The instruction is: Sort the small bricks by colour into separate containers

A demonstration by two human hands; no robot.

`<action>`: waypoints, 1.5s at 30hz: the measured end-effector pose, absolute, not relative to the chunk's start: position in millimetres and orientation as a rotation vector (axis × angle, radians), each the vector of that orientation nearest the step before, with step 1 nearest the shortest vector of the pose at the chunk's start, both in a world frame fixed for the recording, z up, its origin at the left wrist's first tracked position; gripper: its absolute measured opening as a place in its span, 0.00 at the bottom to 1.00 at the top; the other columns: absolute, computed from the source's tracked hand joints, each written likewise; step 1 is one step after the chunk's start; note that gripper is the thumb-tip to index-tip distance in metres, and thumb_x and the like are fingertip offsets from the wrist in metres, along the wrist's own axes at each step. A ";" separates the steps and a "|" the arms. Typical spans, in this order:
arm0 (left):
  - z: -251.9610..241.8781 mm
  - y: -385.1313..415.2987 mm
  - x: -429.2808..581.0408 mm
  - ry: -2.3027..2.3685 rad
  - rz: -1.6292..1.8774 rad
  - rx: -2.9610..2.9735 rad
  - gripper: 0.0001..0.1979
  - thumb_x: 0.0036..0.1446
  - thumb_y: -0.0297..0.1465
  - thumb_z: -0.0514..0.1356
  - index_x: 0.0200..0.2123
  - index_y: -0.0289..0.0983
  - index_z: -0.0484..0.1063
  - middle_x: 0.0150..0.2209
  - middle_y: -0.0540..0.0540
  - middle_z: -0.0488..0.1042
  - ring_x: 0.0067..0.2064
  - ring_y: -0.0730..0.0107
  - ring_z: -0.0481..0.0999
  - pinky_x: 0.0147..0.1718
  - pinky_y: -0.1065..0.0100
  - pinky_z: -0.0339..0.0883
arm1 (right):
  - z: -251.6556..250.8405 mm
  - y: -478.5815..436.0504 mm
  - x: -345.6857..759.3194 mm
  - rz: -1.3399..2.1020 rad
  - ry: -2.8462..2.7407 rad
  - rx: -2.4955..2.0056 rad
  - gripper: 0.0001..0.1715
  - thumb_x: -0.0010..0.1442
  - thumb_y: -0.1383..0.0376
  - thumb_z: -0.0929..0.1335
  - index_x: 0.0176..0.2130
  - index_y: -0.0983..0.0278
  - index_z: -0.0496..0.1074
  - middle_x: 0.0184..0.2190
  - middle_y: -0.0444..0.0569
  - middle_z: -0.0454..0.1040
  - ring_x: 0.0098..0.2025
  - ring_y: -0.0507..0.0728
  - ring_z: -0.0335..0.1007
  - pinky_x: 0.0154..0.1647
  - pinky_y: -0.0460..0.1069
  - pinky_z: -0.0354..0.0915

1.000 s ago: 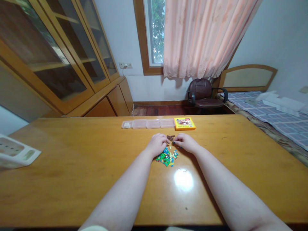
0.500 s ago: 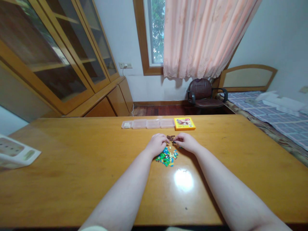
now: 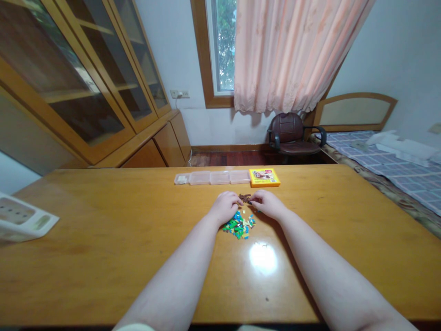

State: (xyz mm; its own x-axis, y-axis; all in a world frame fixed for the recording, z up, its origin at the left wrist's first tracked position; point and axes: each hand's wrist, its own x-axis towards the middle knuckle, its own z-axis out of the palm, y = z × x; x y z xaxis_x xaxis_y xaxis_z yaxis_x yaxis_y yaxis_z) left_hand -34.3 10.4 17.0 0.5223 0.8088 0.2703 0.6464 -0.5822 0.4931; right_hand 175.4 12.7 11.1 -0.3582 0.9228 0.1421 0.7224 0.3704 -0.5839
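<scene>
My left hand [image 3: 225, 206] and my right hand [image 3: 267, 202] rest on the wooden table [image 3: 103, 220], knuckles up and fingers curled, their fingertips meeting at a small heap of brown bricks [image 3: 245, 197]. Each hand seems to pinch at these bricks, but what sits between the fingers is too small to name. Just in front of the hands lies a pile of tiny green, blue and yellow bricks [image 3: 239, 224].
A clear compartment box [image 3: 212, 177] and a yellow box [image 3: 264, 177] lie beyond the hands. A white plastic basket [image 3: 20, 221] sits at the table's left edge. Behind the table are a glass cabinet, a dark armchair [image 3: 292, 133] and a bed.
</scene>
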 end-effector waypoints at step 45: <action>39.3 -6.2 -70.0 1.823 0.320 2.319 0.27 0.57 0.31 0.53 0.60 0.32 0.57 0.63 0.34 0.55 0.63 0.51 0.56 0.60 0.50 0.50 | 11.1 -9.6 201.4 0.390 -2.216 -1.681 0.43 0.55 0.51 0.66 0.62 0.69 0.55 0.63 0.63 0.53 0.64 0.66 0.48 0.63 0.60 0.48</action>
